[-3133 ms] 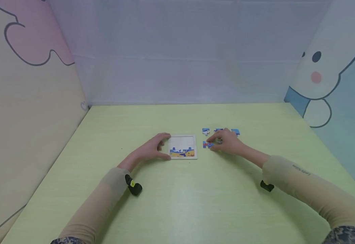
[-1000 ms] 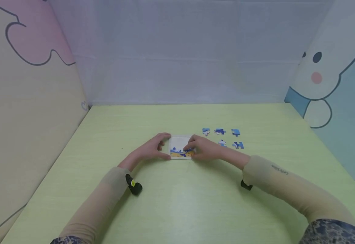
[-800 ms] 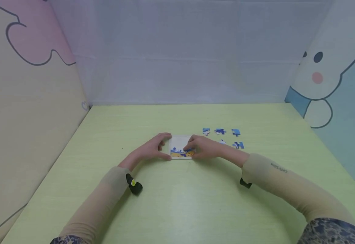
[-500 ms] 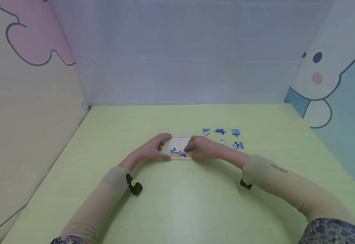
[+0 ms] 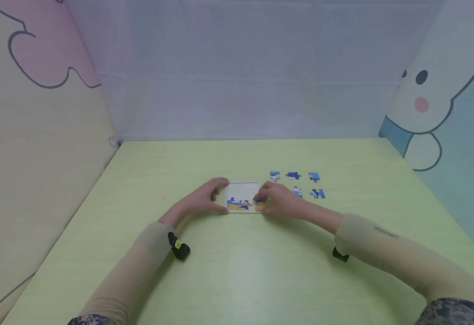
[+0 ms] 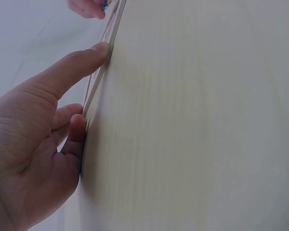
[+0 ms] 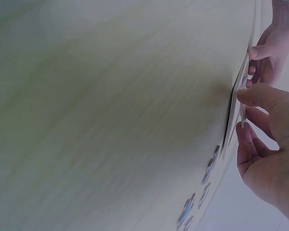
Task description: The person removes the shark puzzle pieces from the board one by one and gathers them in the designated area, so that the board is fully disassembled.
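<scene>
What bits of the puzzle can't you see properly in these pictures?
- Piece at the right hand: head view, fingers cover it; whether it is seated is unclear.
- Puzzle tray right edge: head view, hidden by that hand.
- Loose pieces: head view, too small to read; right wrist view, blurred.
- Tray picture: left wrist view, edge-on beside the left hand.

The puzzle tray (image 5: 242, 185), a small square white-framed board, lies flat between the two hands, its left edge touched by the left hand (image 5: 201, 198). Its lower rows are filled with blue and yellow picture; the upper part is bare white. A blue puzzle piece (image 5: 260, 199) sits at the tray's right edge, under the right hand's (image 5: 282, 201) fingertips.
</scene>
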{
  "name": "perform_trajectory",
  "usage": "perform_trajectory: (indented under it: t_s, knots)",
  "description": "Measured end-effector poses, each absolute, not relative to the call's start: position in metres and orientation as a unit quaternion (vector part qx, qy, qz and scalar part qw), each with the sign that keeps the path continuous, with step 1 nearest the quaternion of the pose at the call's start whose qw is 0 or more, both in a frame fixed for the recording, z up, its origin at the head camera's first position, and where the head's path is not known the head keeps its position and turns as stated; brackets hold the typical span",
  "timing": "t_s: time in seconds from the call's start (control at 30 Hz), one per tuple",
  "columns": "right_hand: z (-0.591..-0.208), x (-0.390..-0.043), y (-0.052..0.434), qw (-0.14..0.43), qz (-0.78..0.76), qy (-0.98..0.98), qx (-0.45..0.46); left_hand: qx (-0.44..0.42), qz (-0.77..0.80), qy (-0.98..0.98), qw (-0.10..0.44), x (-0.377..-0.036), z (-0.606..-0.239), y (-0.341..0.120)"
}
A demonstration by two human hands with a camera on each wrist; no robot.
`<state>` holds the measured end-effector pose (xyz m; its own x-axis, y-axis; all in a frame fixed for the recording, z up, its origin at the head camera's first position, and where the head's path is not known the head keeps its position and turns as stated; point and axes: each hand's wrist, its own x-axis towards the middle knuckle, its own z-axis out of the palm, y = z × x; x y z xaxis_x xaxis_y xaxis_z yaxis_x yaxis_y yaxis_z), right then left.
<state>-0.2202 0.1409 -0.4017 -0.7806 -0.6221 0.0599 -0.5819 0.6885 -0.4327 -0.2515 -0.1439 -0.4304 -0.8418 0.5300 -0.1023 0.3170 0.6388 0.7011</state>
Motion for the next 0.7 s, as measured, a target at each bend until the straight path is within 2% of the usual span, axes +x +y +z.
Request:
perform_trajectory:
  t_s: [0.27,0.7]
  knots:
    - [-0.401,-0.209,0.169,0.01,-0.228,0.912,-0.341,0.236,0.352,0.893,0.153,-0.251,-0.431,-0.144]
    - [-0.405,-0.19,0.217,-0.012,-0.209,0.92,-0.331,0.235,0.351,0.894,0.151,-0.251,-0.429,-0.144]
